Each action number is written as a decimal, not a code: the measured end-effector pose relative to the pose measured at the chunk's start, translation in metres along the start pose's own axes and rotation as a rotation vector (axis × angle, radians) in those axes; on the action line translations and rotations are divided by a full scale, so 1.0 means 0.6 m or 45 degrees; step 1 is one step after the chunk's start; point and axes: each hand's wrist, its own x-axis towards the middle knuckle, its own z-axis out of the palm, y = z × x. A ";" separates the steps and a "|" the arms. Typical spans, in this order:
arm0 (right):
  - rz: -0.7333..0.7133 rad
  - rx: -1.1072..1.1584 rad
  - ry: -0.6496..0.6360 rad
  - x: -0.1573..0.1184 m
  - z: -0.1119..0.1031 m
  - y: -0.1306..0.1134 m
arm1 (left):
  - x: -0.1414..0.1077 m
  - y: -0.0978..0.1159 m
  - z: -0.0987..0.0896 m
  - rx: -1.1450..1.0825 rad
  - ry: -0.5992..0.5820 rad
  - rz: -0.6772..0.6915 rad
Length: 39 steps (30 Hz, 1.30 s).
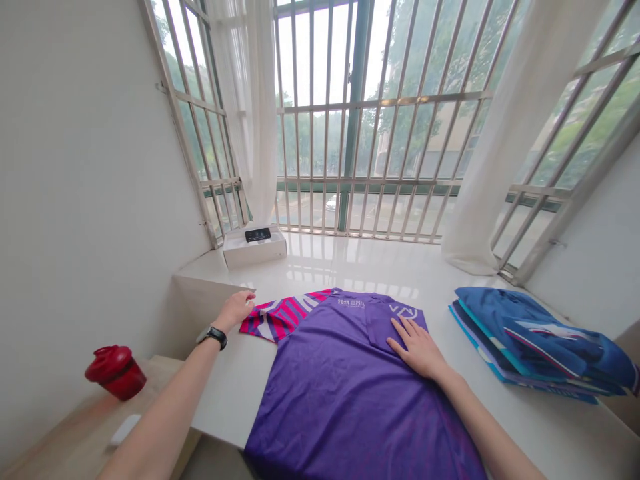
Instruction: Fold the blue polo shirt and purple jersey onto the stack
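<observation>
A purple jersey (340, 380) lies flat on a white window sill (360, 263), its long axis running from the printed top edge near 12 o'clock down toward 6 o'clock, with a pink-striped sleeve (283, 317) spread toward 10 o'clock. The right hand (417, 348) is nearer, pressed on the cloth just below the print, fingers spread wide and flat. The left hand (235, 310), with a black wristwatch (213, 337) above it, sits at the sleeve's far end, fingers loosely curled; whether they grip it I cannot tell. Folded blue garments (537, 343) stack at 3 o'clock, a white box (255, 250) carrying a black phone (258, 235) stands at 12, and a red shaker bottle (116, 372) stands at 9 on a wooden worktop (75, 427).
</observation>
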 end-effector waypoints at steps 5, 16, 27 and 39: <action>-0.013 0.046 0.022 -0.003 0.000 0.004 | 0.033 0.032 0.000 -0.043 -0.101 0.113; -0.016 0.099 0.016 -0.008 -0.010 0.002 | 0.080 0.055 0.003 -0.070 -0.271 0.096; -0.012 0.096 0.031 -0.008 -0.008 0.003 | 0.046 0.036 -0.018 -0.005 -0.411 0.076; -0.017 0.084 0.048 -0.008 -0.004 0.003 | -0.015 0.037 0.008 0.123 0.000 -0.165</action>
